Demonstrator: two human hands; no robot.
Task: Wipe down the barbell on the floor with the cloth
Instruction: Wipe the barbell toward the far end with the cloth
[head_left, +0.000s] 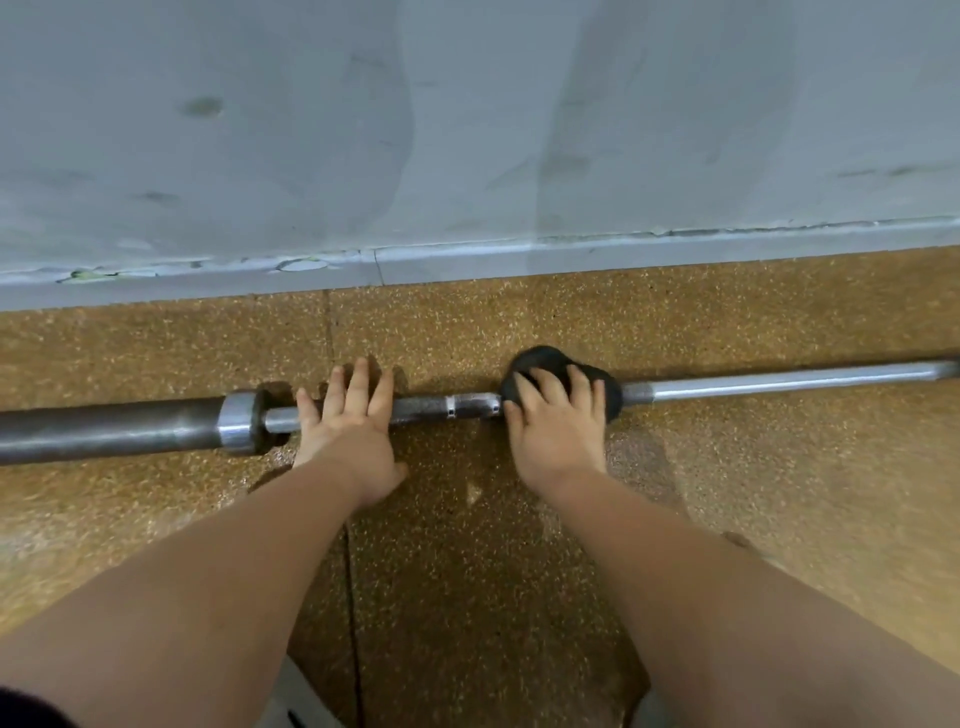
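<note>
The barbell (104, 428) lies on the floor along the wall; the left hand (345, 421) presses flat, fingers straight, beside the collar, likely to stop rolling, while the right hand (558, 423) clasps the cloth (540, 364) round the shaft

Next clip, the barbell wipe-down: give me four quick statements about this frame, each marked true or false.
1. The right hand holds the cloth on the barbell shaft. True.
2. The cloth is white. False: it is black.
3. The left hand rests on the shaft with straight fingers, beside the collar. True.
4. The barbell stands upright. False: it lies flat on the floor, running along the wall.
</note>
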